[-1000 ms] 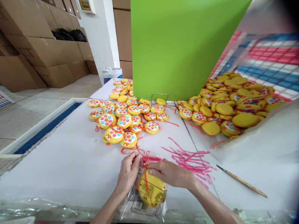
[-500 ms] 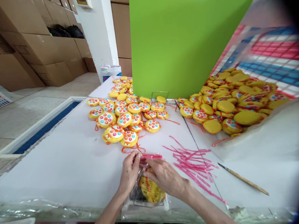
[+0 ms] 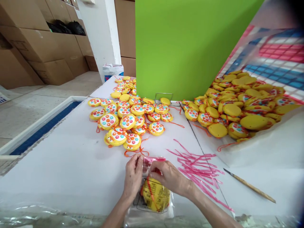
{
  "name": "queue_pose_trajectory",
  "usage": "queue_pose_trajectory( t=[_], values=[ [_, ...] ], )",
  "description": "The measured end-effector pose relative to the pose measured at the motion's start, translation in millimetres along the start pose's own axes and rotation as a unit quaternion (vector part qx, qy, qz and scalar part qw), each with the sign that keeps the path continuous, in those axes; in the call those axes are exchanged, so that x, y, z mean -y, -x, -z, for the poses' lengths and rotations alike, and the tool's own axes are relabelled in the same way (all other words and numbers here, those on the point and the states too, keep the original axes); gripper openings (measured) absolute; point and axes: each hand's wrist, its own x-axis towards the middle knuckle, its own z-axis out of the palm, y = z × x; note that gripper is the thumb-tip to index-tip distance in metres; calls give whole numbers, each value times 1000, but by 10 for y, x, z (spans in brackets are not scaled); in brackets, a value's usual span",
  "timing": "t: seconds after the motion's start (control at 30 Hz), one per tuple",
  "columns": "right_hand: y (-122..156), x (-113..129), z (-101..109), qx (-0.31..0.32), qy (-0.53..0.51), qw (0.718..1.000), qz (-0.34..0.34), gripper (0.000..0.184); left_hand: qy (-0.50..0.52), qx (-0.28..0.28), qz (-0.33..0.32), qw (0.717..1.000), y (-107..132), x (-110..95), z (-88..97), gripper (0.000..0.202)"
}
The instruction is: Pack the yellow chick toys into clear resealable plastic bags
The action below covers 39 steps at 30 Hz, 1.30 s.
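Both hands work at the mouth of a clear plastic bag (image 3: pixel 135 215) lying on the white table top (image 3: pixel 59 158). My left hand (image 3: pixel 133 176) pinches the bag's top edge, and my right hand (image 3: pixel 167 174) grips the same edge from the other side. Inside lies a round yellow toy (image 3: pixel 156 194), back side up, with printed text and an orange cord. A pink strip (image 3: pixel 155 159) runs along the bag's mouth. A heap of similar round toys with colored buttons (image 3: pixel 125 122) lies just beyond my hands.
Loose pink strips (image 3: pixel 197 167) lie to the right of my hands, beside a thin wooden brush (image 3: pixel 249 186). A second toy heap (image 3: pixel 237 110) rests on a white sheet beyond a green board (image 3: pixel 187 47). Cardboard boxes (image 3: pixel 40 41) stand at the back left.
The yellow toy has slid further down inside the bag. Both hands now hold the bag's mouth closer together, and the view has shifted slightly.
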Motion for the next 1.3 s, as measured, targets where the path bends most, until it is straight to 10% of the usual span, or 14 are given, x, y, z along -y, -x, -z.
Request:
queue_pose_trajectory(
  t=[0.27,1.03,1.3],
  values=[
    [-26,-4,-14,-9,8,1000,-5,12,52,138,72,986,13,-11,173,25],
    [-256,161,-108,-126,190,974,-15,16,-125,111,-47,985,46,-62,70,22],
    [328,-795,460,-220,155,945,-185,23,-43,95,34,994,-7,65,187,20]
  ],
)
